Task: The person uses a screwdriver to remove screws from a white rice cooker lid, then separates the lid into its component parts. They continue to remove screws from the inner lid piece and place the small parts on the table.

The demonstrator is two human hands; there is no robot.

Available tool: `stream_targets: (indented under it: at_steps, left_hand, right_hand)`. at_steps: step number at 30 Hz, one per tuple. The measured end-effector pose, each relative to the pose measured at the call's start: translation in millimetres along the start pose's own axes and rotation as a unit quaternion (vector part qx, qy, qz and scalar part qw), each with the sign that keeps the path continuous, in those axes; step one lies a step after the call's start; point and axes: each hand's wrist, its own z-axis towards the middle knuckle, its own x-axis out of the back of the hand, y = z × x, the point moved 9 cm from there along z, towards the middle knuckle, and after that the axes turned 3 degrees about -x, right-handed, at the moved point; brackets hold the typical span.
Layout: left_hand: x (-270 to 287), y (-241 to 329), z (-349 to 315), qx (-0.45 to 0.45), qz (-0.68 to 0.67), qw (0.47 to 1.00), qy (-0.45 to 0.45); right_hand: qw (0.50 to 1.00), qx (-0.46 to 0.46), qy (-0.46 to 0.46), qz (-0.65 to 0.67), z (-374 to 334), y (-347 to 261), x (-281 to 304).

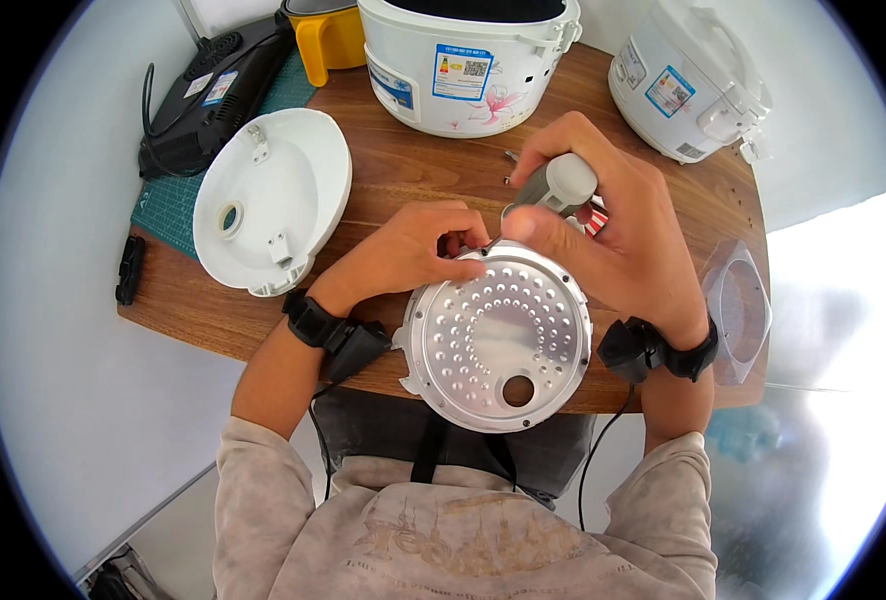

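Your right hand point(623, 215) clasps grey cylindrical tool point(569, 182); left hand point(403, 250), fingers bent, at dimpled silver metal disc point(498, 340), pinch unclear. White plastic shell point(275, 200) separate; disc work likely unfinished.

The left grip point(418, 245) has bent fingers, thumb extended, while the right grip point(618, 215) curls round, thumb pointing left.

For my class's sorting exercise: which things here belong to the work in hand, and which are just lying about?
In the work:
- disc, touched by the left hand
- grey tool, in the right hand
- perhaps white shell and open cooker, both untouched

Seemingly lying about:
- closed cooker
- yellow container
- black device
- clear cover
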Motion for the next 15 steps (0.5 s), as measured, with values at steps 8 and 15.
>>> stream_targets:
  at_steps: [8, 15]
  left_hand:
    - [2.2, 0.3, -0.7, 0.002, 0.023, 1.000, 0.012]
    - [2.1, 3.8, -1.0, 0.011, 0.027, 1.000, 0.000]
  right_hand:
    - [0.994, 0.041, 0.079, -0.068, 0.0, -2.7, 3.8]
    - [0.984, 0.052, 0.164, -0.037, -3.6, -7.0, 11.3]
